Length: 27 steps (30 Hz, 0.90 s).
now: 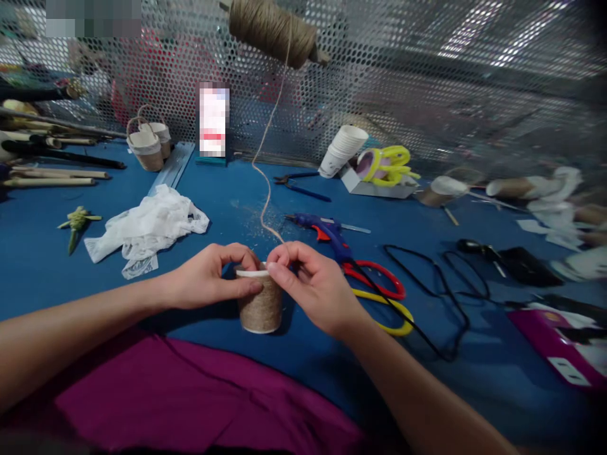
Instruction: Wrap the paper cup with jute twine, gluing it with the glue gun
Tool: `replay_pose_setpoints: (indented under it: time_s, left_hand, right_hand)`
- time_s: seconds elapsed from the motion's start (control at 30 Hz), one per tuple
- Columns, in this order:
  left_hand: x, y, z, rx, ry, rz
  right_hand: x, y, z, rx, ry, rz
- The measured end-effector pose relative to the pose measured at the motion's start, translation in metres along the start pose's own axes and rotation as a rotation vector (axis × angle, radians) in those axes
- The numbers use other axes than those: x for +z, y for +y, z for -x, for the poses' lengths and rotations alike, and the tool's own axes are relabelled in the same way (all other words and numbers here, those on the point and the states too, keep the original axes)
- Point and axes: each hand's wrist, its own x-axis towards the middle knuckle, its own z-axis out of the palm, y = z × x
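Note:
A small paper cup point(260, 309) wrapped in brown twine, with a white rim, is in front of me over the blue table. My left hand point(227, 275) grips its left side, thumb outside and fingers at or inside the rim. At the right of the rim, my right hand point(308, 278) pinches the twine point(268, 202) between thumb and fingers. That strand runs slack up to a twine spool point(270, 31) hung on the mesh. A blue glue gun point(327, 230) lies just beyond my right hand, near scissors with red and yellow handles point(379, 281).
Pliers point(303, 186), stacked paper cups point(344, 150) and a box with yellow cord point(386, 170) lie toward the back. White lace cloth point(147, 227) and two handled cups point(147, 148) are on the left. A black cable point(436, 303) loops at right; another person's hand point(592, 237) shows at the edge.

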Motion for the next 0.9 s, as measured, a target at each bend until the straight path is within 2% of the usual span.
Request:
replay_pose_setpoints:
  time_s: [0.23, 0.43, 0.7, 0.9]
  left_hand:
    - [0.0, -0.003, 0.001, -0.01, 0.036, 0.1]
    - [-0.001, -0.002, 0.0, -0.023, 0.035, 0.077]
    - [0.0, 0.012, 0.0, -0.037, 0.041, -0.056]
    - [0.001, 0.019, 0.002, -0.051, 0.045, -0.12]
  right_hand:
    - [-0.001, 0.004, -0.001, 0.063, 0.026, -0.013]
    - [0.001, 0.004, -0.001, 0.056, 0.047, -0.035]
    - [0.002, 0.004, 0.001, -0.037, 0.025, 0.03]
    - [0.003, -0.003, 0.003, -0.115, 0.014, 0.183]
